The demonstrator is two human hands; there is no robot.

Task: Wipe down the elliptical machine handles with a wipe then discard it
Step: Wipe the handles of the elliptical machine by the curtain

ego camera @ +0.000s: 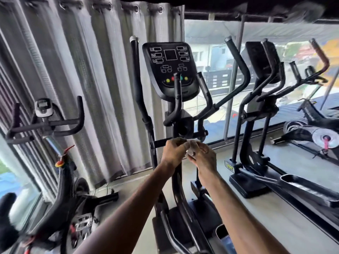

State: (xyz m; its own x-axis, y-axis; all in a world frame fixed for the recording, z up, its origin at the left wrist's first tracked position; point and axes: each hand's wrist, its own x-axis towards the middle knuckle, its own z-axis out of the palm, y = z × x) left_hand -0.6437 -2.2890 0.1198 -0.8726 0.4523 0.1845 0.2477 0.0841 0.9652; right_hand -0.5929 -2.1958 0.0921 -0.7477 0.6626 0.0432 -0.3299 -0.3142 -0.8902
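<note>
1. Both hands are up in front of the elliptical machine (pixel 185 123), below the console (pixel 169 68), approx level w/ the horizontal crossbar (pixel 161 143).
2. Left hand (pixel 174 153) + right hand (pixel 202 159) are both pinching the same white wipe (pixel 190 146), fingers curled onto it. It's bunched up btwn the fingertips. Pretty blurry there, so can't tell more about its shape.
3. The wipe is held in the air in front of the machine's center post, apart from every handle and well below the tops of the tall ones.
4. Handles: tall left handle (pixel 136 74) stands up just left of the console, and tall right handle (pixel 238 65) angles up on the right side. A short inner grip (pixel 177 92) crosses in front of the console's lower edge, w/ another one beside it.
5. Other stuff: spin bike (pixel 45 123) on the left, second elliptical (pixel 262 85) on the right, grey curtain (pixel 91 70) behind, big window (pixel 211 52) behind on the right.
</note>
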